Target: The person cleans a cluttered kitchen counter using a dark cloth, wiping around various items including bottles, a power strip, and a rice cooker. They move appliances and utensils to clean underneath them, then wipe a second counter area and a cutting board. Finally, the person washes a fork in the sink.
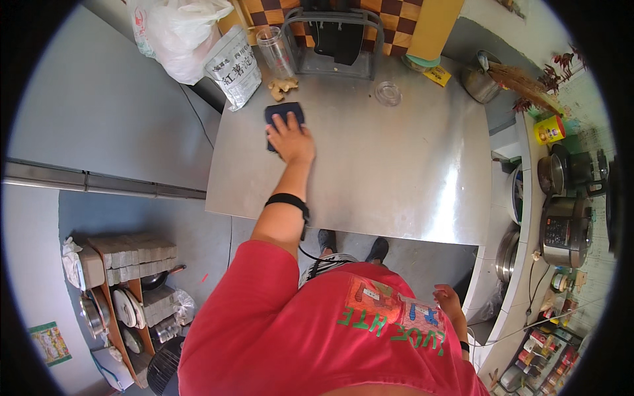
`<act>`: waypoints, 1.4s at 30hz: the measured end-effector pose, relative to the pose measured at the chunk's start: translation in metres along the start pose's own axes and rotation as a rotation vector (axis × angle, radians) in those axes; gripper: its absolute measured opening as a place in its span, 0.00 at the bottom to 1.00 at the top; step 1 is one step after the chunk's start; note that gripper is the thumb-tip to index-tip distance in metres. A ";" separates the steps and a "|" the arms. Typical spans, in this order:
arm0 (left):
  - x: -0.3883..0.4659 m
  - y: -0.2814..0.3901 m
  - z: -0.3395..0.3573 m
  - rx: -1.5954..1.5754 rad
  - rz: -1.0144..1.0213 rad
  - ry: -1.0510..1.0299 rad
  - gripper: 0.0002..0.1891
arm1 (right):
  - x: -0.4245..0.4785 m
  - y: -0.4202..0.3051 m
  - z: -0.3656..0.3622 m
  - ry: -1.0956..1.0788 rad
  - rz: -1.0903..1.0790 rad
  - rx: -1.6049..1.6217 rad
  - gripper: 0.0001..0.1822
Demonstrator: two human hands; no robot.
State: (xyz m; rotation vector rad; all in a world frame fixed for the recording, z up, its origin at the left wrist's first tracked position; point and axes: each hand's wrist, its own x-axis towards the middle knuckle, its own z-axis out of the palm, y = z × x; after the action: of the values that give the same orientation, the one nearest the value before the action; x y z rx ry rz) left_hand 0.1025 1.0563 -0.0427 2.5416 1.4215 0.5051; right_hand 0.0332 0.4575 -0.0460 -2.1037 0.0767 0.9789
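My left hand (292, 141) lies flat, fingers spread, on a folded dark blue cloth (283, 110), holding it down against the stainless steel table (366, 163). Just beyond the cloth is a piece of ginger root (282, 89). A clear jar without a lid (275, 53) stands behind the ginger. Left of it, a silver-white printed bag (235, 69) leans near the table's left edge. My right hand (448, 301) hangs low at my right side, off the table. Its fingers are loosely bent, and I see nothing in it.
A knife rack (334, 64) stands at the back, before a checkered wooden board (396, 24). A clear round lid (388, 94) and a yellow packet (438, 75) lie to its right. A metal pot (480, 81) is in the back right corner. Rightward, a counter holds an electric cooker (564, 230).
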 end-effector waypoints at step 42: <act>-0.198 0.311 -0.136 -1.040 0.477 -0.618 0.15 | 0.096 -0.227 -0.173 -0.213 -0.667 0.365 0.16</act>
State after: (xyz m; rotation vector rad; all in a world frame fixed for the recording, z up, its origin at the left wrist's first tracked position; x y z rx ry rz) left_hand 0.2003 0.7244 0.1434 1.8450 0.1909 0.3297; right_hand 0.2888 0.5177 0.1014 -1.5157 -0.4885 0.7024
